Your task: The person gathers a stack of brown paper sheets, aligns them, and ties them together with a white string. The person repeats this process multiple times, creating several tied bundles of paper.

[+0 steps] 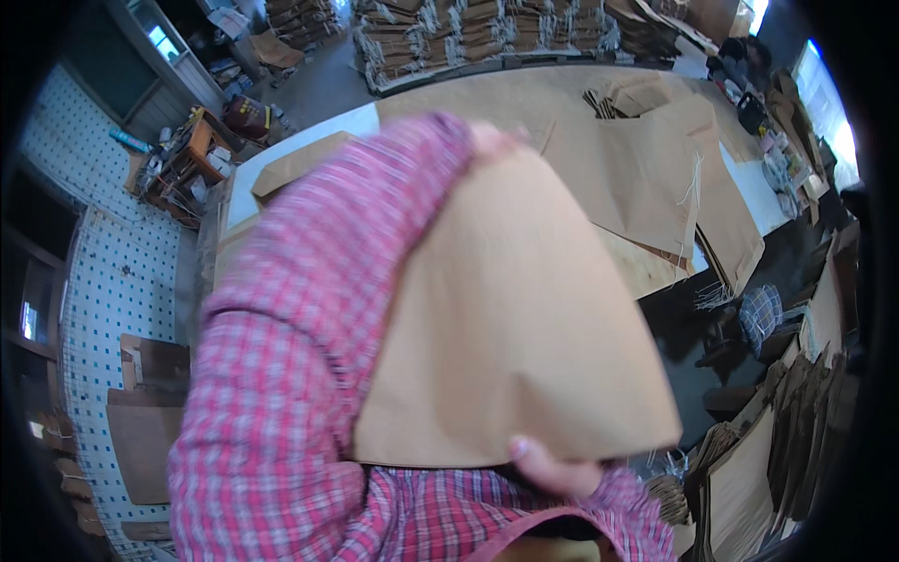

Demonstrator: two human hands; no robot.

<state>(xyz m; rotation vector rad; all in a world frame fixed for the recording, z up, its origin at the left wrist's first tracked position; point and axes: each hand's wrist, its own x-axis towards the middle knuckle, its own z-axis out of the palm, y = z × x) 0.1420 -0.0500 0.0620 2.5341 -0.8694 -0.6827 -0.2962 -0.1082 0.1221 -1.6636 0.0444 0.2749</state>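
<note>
A large brown paper sack (524,309) is held up in front of me, its wide lower edge close to my body. My right hand (560,471) is closed on that near edge, with the thumb on the front and the other fingers hidden behind. My left arm, in a pink plaid sleeve, reaches across to the far end. There my left hand (496,140), blurred by motion, grips the sack's narrow top edge. More flat brown sacks (646,178) with white strings lie on the table (449,94) to the right of my left hand.
Bundled sacks (487,42) are stacked beyond the table. Upright stacks of brown paper (749,478) stand at the lower right, near a stool with a checked cover (760,317). A cluttered wooden desk (198,155) is at the left. Small items line the table's right edge.
</note>
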